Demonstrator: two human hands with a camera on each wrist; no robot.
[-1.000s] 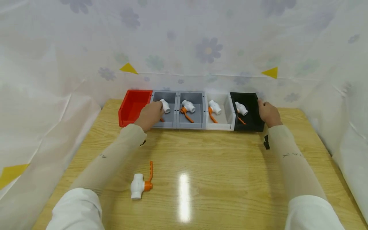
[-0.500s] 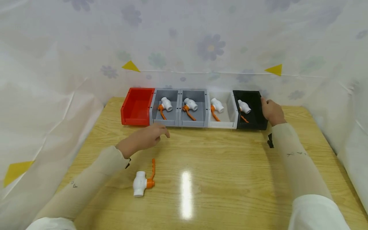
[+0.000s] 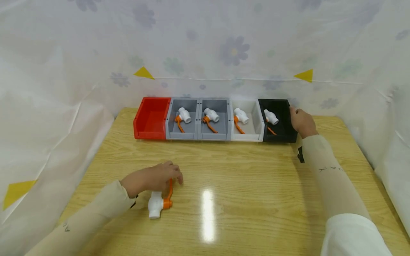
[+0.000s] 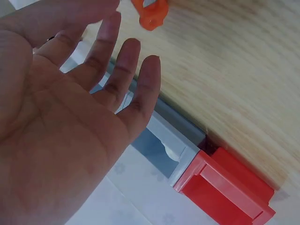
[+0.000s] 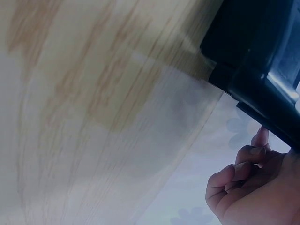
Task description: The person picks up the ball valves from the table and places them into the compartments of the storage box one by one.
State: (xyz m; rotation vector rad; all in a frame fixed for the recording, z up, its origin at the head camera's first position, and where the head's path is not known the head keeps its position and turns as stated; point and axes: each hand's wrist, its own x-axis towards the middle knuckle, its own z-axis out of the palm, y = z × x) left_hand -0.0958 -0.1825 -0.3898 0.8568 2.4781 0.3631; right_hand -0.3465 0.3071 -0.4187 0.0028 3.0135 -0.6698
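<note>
My left hand (image 3: 157,176) hovers over a white ball valve (image 3: 155,205) with an orange lever, which lies on the table. Its fingers are loosely bent with nothing in them, and they overlap the lever's far end. In the left wrist view, the palm and spread fingers (image 4: 107,63) show, with part of the orange lever (image 4: 153,15) beyond them. At the far right of the bin row, my right hand (image 3: 302,121) grips the side wall of the black bin (image 3: 293,132). The right wrist view shows its curled fingers (image 5: 222,180) against the black bin's edge.
Left of the black bin stand a white bin (image 3: 246,137), two grey bins (image 3: 214,136) and a red bin (image 3: 152,135), joined in a row. One similar valve lies in each bin except the red one. A flowered sheet (image 3: 205,42) hangs behind the table.
My left hand has come back from the left grey bin, leaving a valve there, and moved down to the valve on the table. The right hand stays at the black bin.
</note>
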